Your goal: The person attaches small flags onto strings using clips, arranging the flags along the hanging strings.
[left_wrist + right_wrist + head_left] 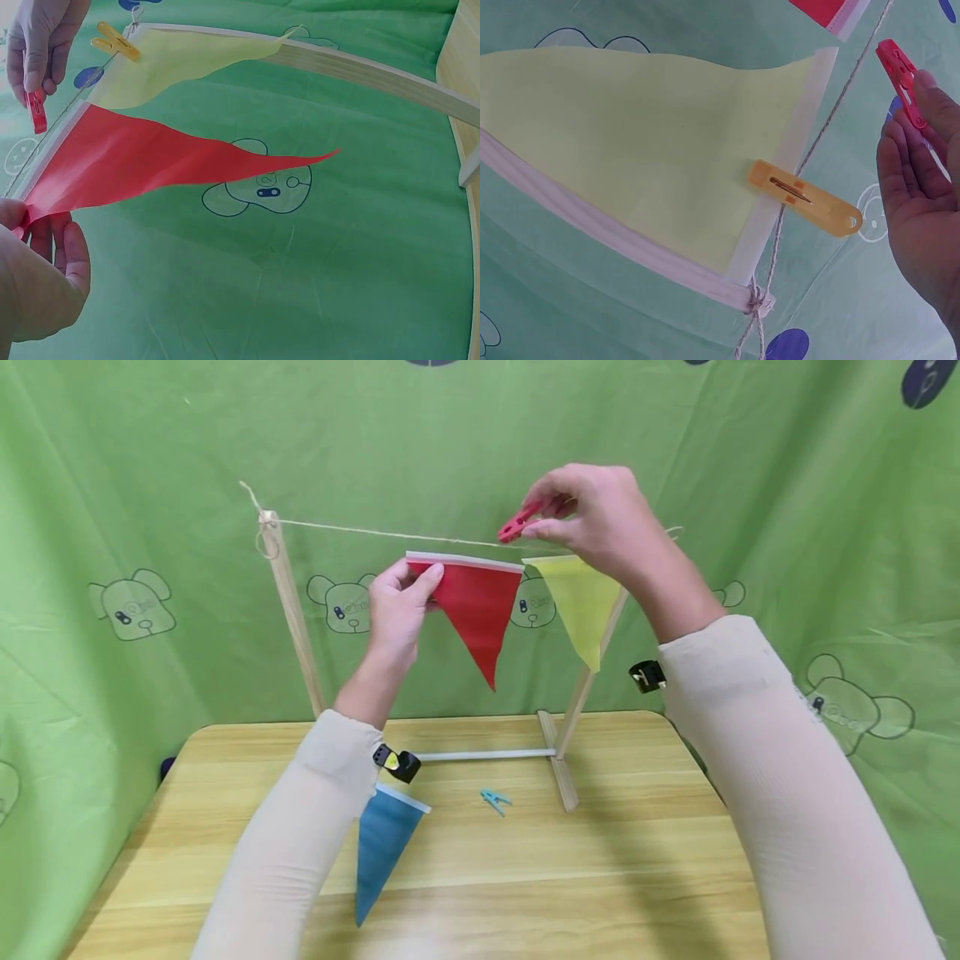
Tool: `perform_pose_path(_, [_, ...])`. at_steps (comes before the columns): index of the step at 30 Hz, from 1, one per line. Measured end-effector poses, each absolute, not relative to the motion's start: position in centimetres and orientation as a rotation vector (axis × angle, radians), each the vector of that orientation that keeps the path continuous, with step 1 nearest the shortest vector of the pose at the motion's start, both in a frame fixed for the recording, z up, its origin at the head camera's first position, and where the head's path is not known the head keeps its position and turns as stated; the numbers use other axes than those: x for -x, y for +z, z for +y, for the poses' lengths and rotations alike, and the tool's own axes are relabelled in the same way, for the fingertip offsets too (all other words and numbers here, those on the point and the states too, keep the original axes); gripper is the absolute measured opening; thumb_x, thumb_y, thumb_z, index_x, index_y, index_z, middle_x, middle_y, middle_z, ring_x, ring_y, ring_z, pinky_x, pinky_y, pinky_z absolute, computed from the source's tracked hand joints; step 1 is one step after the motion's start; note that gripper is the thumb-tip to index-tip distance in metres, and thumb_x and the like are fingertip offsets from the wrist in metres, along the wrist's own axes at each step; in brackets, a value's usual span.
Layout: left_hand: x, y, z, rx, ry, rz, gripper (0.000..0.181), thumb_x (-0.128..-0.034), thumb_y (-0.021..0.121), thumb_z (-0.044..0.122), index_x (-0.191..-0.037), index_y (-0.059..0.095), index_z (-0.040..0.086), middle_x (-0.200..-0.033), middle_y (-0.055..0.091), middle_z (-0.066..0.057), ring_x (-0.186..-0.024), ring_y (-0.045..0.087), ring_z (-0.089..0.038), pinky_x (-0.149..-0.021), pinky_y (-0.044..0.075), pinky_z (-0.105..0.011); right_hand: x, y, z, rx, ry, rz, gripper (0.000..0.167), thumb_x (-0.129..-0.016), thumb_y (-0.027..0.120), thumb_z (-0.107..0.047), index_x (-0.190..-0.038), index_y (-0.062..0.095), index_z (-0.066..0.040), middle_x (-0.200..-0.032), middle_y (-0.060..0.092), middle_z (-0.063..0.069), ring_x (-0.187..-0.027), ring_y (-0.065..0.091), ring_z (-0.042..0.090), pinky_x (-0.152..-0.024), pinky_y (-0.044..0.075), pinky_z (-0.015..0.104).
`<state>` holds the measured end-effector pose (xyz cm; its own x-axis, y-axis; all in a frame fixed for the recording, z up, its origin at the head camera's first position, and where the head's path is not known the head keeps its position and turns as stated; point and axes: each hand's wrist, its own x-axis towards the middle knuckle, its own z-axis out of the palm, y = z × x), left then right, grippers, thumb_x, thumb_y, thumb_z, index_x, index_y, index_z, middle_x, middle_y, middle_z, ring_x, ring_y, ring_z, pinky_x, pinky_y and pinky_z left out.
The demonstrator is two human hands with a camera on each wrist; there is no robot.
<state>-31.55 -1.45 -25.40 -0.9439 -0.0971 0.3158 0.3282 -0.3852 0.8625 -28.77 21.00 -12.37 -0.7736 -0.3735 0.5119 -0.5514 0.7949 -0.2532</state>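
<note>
As its fingers curl, the left hand pinches a red flag; the right hand, a clothespin.

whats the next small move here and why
Probably clip the red clothespin over the string and the white top edge of the red flag: the left hand holds that flag near the string with no clip showing on it, the right hand pinches the clothespin, and the yellow flag hangs by an orange clip.

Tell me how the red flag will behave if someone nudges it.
The red flag is probably floppy: its edges ripple and its tip curls. It looks thin, so likely light; the left hand pinches just one end. Its white strip looks fairly straight, so may bend less.
</note>
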Motion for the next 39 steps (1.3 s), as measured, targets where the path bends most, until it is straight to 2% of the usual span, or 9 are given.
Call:
perform_pose_path(11, [31.5,-25.3,-1.1,0.282,-2.402,-1.544,0.015,-0.0971,0.07,0.005,-0.111,0.073,-0.002,-0.091,0.069,-0.007,-0.076,0.068,-0.017,-0.07,0.061,-0.026,28.9,-11.7,20.4,-0.656,0.527,-2.601,0.027,-0.091,0.079,-0.026,-0.113,0.077,-0.01,-0.103,0.074,0.002,-0.086,0.065,0.011,-0.076,0.053,0.016])
perform_pose_path(26, [31.5,-24.7,-0.7,0.283,-2.384,-1.532,0.015,-0.0968,0.071,0.005,-0.111,0.073,-0.002,-0.089,0.067,-0.005,-0.075,0.066,-0.015,-0.069,0.06,-0.025,29.0,-11.6,19.0,-0.695,0.423,-2.614,0.021,-0.09,0.08,-0.025,-0.106,0.08,-0.012,-0.099,0.076,0.002,-0.081,0.067,0.01,-0.072,0.054,0.016])
perform_pose_path(39, [31.3,-24.4,-0.3,0.273,-2.372,-1.55,0.017,-0.097,0.071,0.006,-0.112,0.073,-0.001,-0.09,0.068,-0.005,-0.074,0.066,-0.015,-0.068,0.059,-0.026,29.2,-11.8,18.7,-0.716,0.367,-2.625,0.018,-0.091,0.079,-0.024,-0.103,0.081,-0.011,-0.099,0.078,0.005,-0.084,0.069,0.012,-0.07,0.054,0.016])
